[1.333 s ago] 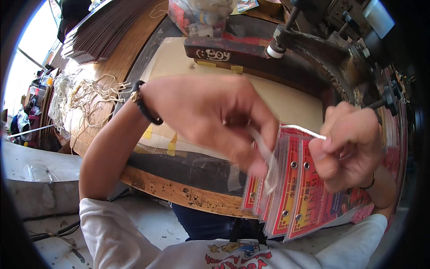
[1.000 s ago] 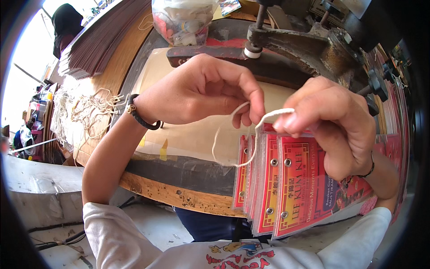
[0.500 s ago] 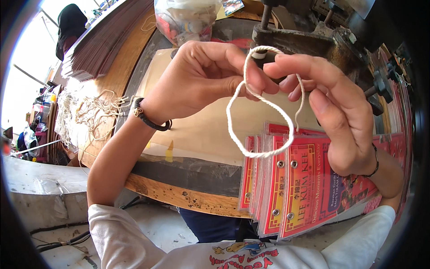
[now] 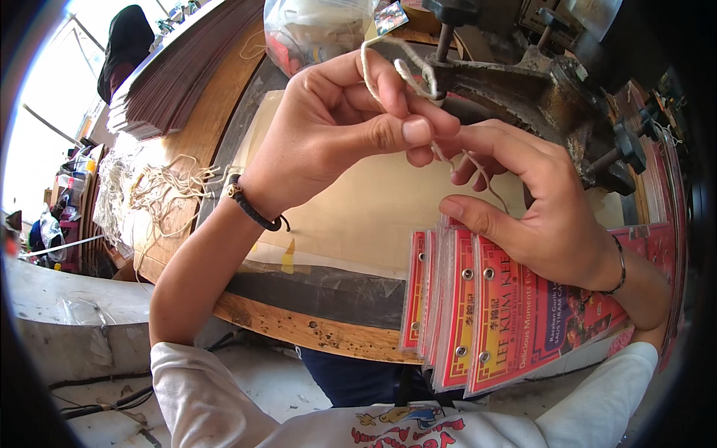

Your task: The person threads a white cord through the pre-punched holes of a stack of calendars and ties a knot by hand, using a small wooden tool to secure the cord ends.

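Note:
A white twisted cord [image 4: 401,46] is looped above my left hand [image 4: 351,123], whose thumb and forefinger are pinched together on it. My right hand [image 4: 530,201] meets the left at the fingertips, with its thumb held apart and the other fingers loosely bent. The cord's thin loose end [image 4: 487,178] trails beside those right fingers; whether they grip it is partly hidden. Below the right hand lies a stack of red and yellow plastic-covered cards [image 4: 478,328] with metal eyelets along one side.
Loose white cords [image 4: 168,183] lie in a heap at the left of the wooden table [image 4: 314,322]. A tall paper stack [image 4: 175,75] stands behind them. At the back are a filled clear plastic bag [image 4: 317,33] and a dark metal machine [image 4: 538,82]. Brown paper [image 4: 351,216] covers the tabletop.
The large cord loop that hung below the fingers now sits smaller, above the left hand. My right hand has moved left and its fingertips have come against the left's.

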Demonstrator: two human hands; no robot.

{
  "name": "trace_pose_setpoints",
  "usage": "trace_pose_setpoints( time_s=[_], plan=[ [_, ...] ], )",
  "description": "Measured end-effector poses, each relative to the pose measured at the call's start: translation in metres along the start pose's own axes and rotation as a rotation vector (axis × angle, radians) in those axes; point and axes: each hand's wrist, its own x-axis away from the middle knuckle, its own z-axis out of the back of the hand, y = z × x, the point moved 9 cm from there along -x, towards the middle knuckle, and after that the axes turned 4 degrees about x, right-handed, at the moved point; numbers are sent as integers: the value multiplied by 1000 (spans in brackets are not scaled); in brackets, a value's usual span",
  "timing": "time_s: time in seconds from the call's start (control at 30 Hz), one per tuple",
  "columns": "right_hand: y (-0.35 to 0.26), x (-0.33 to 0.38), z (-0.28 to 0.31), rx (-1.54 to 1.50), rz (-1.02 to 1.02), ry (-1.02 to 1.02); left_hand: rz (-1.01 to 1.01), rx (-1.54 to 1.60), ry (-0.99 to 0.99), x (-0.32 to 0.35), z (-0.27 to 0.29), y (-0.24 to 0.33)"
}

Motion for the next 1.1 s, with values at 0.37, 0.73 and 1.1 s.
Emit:
trace_pose_setpoints(
  time_s=[0.37, 0.73, 1.1],
  plan=[
    [-6, 0, -1, 19, 107, 75, -8, -36, 146, -2, 36, 8],
    [-22, 4, 5, 53, 223, 98, -92, -148, 540, 6, 96, 34],
    [-30, 9, 6, 56, 309, 79, -136, -682, 148, 0, 7, 35]
  ],
)
